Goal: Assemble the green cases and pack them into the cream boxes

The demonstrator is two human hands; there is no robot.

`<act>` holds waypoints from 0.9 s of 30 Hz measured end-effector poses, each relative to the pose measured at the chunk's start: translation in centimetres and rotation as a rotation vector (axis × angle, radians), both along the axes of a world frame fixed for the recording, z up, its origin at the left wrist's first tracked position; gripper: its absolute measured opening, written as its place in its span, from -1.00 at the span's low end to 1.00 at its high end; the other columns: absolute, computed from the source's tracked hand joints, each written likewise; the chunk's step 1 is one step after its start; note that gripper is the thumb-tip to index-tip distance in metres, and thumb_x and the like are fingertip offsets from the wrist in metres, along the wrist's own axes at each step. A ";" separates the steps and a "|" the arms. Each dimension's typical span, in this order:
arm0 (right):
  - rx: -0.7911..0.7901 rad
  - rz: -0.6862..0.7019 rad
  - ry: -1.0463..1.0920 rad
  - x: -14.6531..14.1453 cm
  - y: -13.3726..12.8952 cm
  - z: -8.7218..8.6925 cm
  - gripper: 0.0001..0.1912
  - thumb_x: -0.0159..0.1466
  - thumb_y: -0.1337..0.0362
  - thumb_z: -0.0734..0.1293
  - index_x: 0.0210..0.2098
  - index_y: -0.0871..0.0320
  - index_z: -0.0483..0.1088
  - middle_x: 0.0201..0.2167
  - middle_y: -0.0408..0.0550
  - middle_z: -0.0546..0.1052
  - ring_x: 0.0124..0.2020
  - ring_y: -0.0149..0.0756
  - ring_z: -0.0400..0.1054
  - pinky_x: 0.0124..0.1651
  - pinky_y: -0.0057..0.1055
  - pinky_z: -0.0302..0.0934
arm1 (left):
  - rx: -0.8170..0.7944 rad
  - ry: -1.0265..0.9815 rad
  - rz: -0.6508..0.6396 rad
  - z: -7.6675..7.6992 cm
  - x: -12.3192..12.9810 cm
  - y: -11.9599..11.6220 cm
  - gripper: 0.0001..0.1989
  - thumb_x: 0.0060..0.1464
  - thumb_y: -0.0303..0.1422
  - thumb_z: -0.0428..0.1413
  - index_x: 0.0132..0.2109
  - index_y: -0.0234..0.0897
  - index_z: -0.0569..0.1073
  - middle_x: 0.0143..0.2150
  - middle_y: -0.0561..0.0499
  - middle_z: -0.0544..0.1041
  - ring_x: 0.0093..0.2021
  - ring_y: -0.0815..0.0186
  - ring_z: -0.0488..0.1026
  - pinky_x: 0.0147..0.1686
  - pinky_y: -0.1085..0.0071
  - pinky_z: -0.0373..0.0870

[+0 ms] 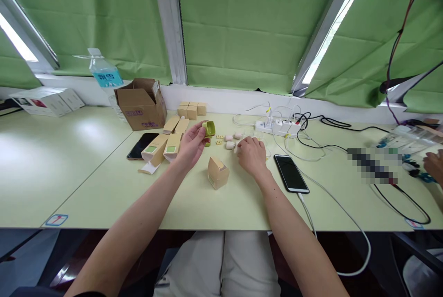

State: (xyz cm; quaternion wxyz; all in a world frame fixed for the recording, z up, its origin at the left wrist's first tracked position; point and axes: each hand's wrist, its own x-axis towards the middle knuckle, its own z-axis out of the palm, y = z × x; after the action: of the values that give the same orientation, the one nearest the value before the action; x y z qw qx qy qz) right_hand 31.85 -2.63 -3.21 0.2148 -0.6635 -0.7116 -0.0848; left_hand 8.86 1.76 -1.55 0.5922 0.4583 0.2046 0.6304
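My left hand [191, 146] is closed on a small yellow-green case [209, 128], held with its lid open above the table. To the right, my right hand [252, 155] has its fingers curled down by some small pale cylindrical pieces [230, 145]; whatever is in its fingertips is hidden. Between the hands lie small yellow pieces [219, 142]. A small tan carton [218, 173] stands nearer to me. Beside my left hand lie several opened tan cartons [155, 148] with green labels and loose flaps.
Behind are a brown cardboard box [140, 111], stacked tan cartons [192, 110] and a water bottle [104, 72]. A dark phone [142, 145] lies left, a cabled phone [291, 173] right. Cables trail from a power strip [277, 126]. Another person's hand [434, 166] shows far right.
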 end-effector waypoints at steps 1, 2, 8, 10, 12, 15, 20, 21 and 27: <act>0.046 0.029 0.138 0.0 0.0 0.2 -0.77 0.30 0.39 0.43 -0.04 0.14 0.60 0.05 0.17 0.65 0.13 0.07 0.44 0.17 -0.05 0.24 | 0.012 0.017 0.017 0.1 0.0 -0.2 -0.41 -0.01 -0.01 0.55 0.07 -0.19 0.65 -0.05 -0.07 0.68 -0.15 0.32 0.58 -0.25 0.44 0.44; 0.094 0.074 0.312 -0.2 0.1 0.4 -0.77 0.31 0.32 0.46 -0.04 0.12 0.58 0.04 0.14 0.67 0.10 0.05 0.48 0.17 -0.04 0.29 | 0.026 0.042 0.036 0.2 0.1 -0.4 -0.42 0.01 0.00 0.54 0.09 -0.17 0.66 -0.03 -0.07 0.68 -0.15 0.32 0.57 -0.26 0.44 0.43; 0.075 0.504 1.281 -2.1 0.2 0.9 -0.45 0.20 -0.16 0.61 -0.05 0.11 0.59 -0.10 0.05 0.75 -0.09 -0.10 0.65 -0.01 -0.14 0.56 | 0.140 0.267 0.119 1.2 0.4 -1.9 -0.51 0.11 -0.01 0.48 0.10 -0.14 0.70 0.08 -0.10 0.68 -0.13 0.27 0.53 -0.18 0.38 0.43; 0.041 0.548 1.357 -2.5 0.1 1.0 -0.43 0.16 -0.18 0.64 -0.07 0.11 0.62 -0.11 0.04 0.75 -0.09 -0.13 0.66 -0.01 -0.16 0.57 | 0.174 0.325 0.107 1.6 0.6 -2.4 -0.53 0.13 -0.04 0.47 0.09 -0.15 0.71 0.09 -0.11 0.69 -0.08 0.22 0.54 -0.10 0.34 0.46; 0.014 0.561 1.374 -2.6 -0.1 1.0 -0.43 0.14 -0.18 0.66 -0.09 0.11 0.64 -0.15 0.03 0.76 -0.15 -0.15 0.66 -0.05 -0.18 0.57 | 0.197 0.372 0.095 1.9 0.7 -2.7 -0.56 0.13 -0.07 0.47 0.08 -0.15 0.72 0.06 -0.10 0.70 -0.07 0.20 0.54 -0.05 0.33 0.46; -0.032 0.579 1.390 -2.6 -0.1 1.2 -0.43 0.12 -0.17 0.67 -0.13 0.14 0.66 -0.24 0.02 0.75 -0.26 -0.19 0.64 -0.13 -0.20 0.55 | 0.229 0.442 0.085 1.8 0.8 -2.9 -0.59 0.16 -0.11 0.45 0.10 -0.13 0.73 0.06 -0.10 0.70 -0.06 0.18 0.54 -0.04 0.32 0.46; -0.034 0.557 1.516 -3.1 -0.3 1.2 -0.45 0.05 -0.13 0.72 -0.19 0.14 0.68 -0.30 -0.03 0.73 -0.35 -0.26 0.58 -0.15 -0.21 0.53 | 0.322 0.556 0.104 0.9 0.9 -2.4 -0.63 0.31 -0.12 0.32 0.17 -0.13 0.70 0.20 -0.12 0.68 -0.01 0.18 0.56 0.03 0.30 0.48; -0.031 0.546 1.549 -3.3 -0.4 1.2 -0.46 0.04 -0.12 0.72 -0.19 0.14 0.69 -0.30 -0.04 0.73 -0.35 -0.27 0.57 -0.15 -0.23 0.52 | 0.345 0.572 0.120 0.7 1.0 -2.3 -0.63 0.32 -0.13 0.30 0.18 -0.13 0.69 0.21 -0.13 0.68 0.01 0.18 0.56 0.04 0.29 0.48; 0.007 0.498 1.674 -4.4 -0.7 1.1 -0.46 0.01 -0.11 0.73 -0.21 0.14 0.69 -0.33 -0.06 0.72 -0.36 -0.27 0.57 -0.12 -0.23 0.50 | 0.411 0.616 0.219 0.0 1.1 -1.9 -0.64 0.35 -0.15 0.26 0.20 -0.13 0.66 0.19 -0.13 0.69 0.04 0.17 0.59 0.05 0.25 0.50</act>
State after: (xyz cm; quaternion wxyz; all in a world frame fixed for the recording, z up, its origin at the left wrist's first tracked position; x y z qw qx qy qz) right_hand 27.46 -3.36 -2.09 0.6811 -0.3326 -0.4441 0.4777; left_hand 9.99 -0.11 -1.54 0.3277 0.7109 0.2900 0.5506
